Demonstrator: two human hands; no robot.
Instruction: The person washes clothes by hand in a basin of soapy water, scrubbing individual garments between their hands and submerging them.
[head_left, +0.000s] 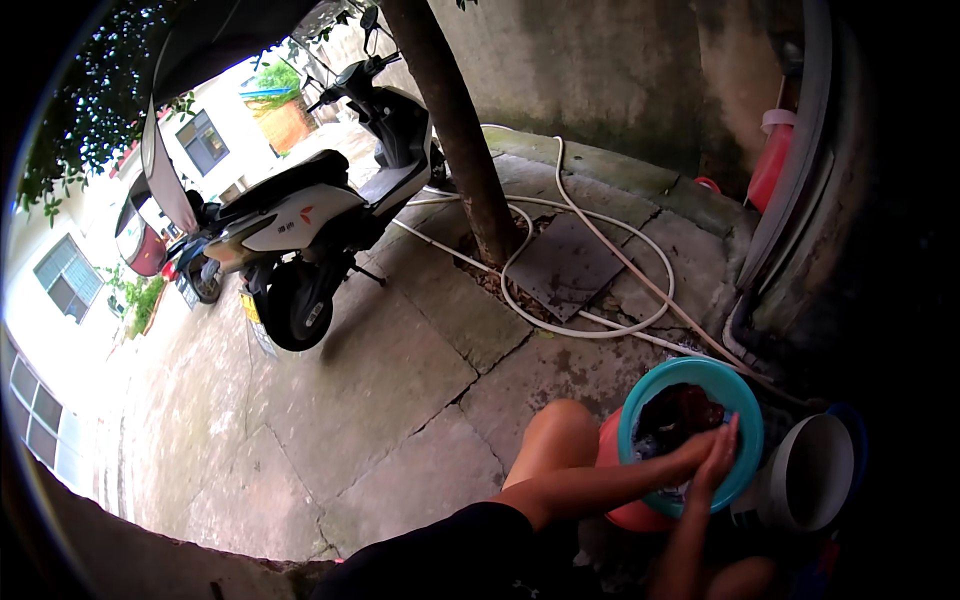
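Noted left hand (697,450) and right hand (717,465) together over round teal basin (690,369) (dark reddish fabric (683,408) inside); cannot tell fingers open from closed.

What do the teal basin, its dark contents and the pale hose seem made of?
Teal basin: probably plastic, smooth, evenly coloured, with rounded rim. Dark contents: perhaps wet fabric, given folds and glints; shadow hides detail. Pale hose: likely matte plastic or rubber, bending in loose loops.

Head-worn fisheye view, downward over a near teal basin (684,371), yard (400,385) beyond
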